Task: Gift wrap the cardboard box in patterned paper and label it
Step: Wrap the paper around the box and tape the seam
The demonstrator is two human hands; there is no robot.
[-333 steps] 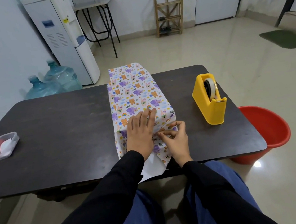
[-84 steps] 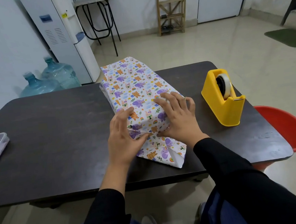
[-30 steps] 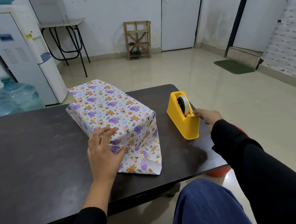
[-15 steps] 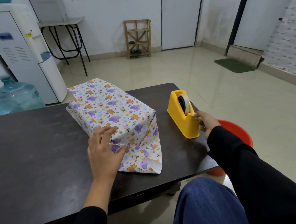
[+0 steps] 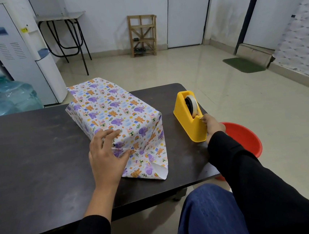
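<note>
Paper-wrapped box and tape dispenser on a dark worktop

The matte, scuffed worktop (image 5: 31, 157) carries the oblong cardboard box (image 5: 111, 109) at its middle, sheathed in animal-print patterned paper (image 5: 151, 166) with a loose flap at 6 o'clock. At the box's 3 o'clock stands a wedge-shaped yellow plastic tape dispenser (image 5: 190, 130). The left hand (image 5: 104, 157) presses flat-fingered on the folded end. The right hand (image 5: 214, 125) pinches the tape (image 5: 193, 104) at the cutter.

One box (image 5: 111, 111), one tape dispenser (image 5: 188, 126)
</note>
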